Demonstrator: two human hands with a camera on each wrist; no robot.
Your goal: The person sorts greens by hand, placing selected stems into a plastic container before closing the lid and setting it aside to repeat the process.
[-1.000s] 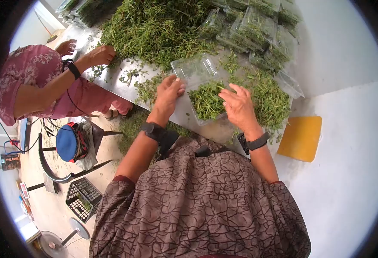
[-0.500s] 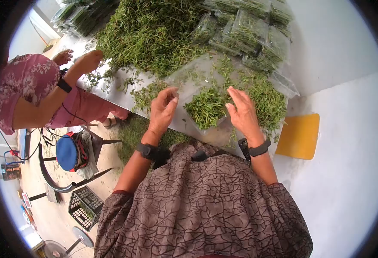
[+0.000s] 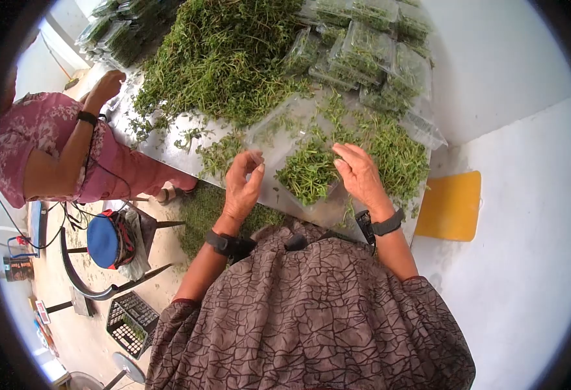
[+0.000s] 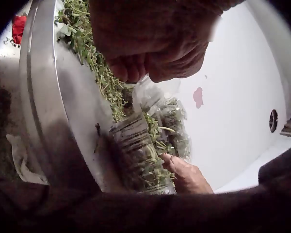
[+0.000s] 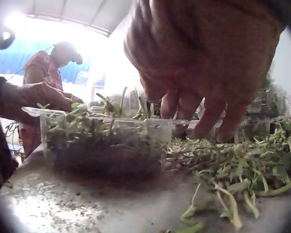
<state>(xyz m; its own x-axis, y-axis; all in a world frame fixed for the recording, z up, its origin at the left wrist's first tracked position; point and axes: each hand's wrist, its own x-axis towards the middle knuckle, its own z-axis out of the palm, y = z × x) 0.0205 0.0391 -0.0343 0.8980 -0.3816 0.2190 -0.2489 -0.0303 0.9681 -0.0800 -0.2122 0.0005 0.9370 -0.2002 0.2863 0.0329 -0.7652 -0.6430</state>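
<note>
A clear plastic clamshell box (image 3: 311,203) filled with leafy green sprigs (image 3: 307,170) stands near the table's front edge, its lid (image 3: 269,132) folded back flat. My left hand (image 3: 240,188) hovers left of the box, fingers loosely bent, with no held thing showing. At the box's right side is my right hand (image 3: 361,174), fingertips over the sprigs. In the right wrist view, its spread fingers (image 5: 208,116) point down by the rim. The left wrist view shows the right thumb (image 4: 184,172) against the box's side.
Loose sprigs (image 3: 399,156) lie right of the box, below a large heap (image 3: 220,58). Filled boxes (image 3: 363,55) are stacked behind; more stand at the far left. Another person (image 3: 51,149) is at the table's left side. A yellow board (image 3: 451,207) is on the right.
The right hand's fingers have moved off the sprigs and back to the box's right edge. The left hand has drawn slightly back from the lid. The other person's arm has pulled away from the heap.
</note>
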